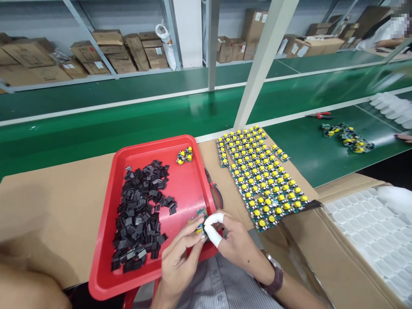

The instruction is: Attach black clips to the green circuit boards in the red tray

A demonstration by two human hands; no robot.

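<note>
Both hands meet over the near right corner of a red tray (pixel 106 240). My left hand (pixel 178 262) and my right hand (pixel 230 240) pinch the same small green circuit board (pixel 201 221) between their fingertips. White tape wraps the thumb and a finger of the right hand, which also wears a wristwatch (pixel 273 274). A heap of small black parts (pixel 140 214) fills the tray's left half. Three yellow-capped boards (pixel 184 156) lie at its far edge.
Rows of yellow-capped boards (pixel 260 176) lie on cardboard right of the tray, with pliers (pixel 214 189) between them. A box of white foam cells (pixel 373 231) sits at the right. Beyond runs a green conveyor (pixel 161 120), with more boards (pixel 347 137), red cutters (pixel 320 115) and another person's hand (pixel 404 137).
</note>
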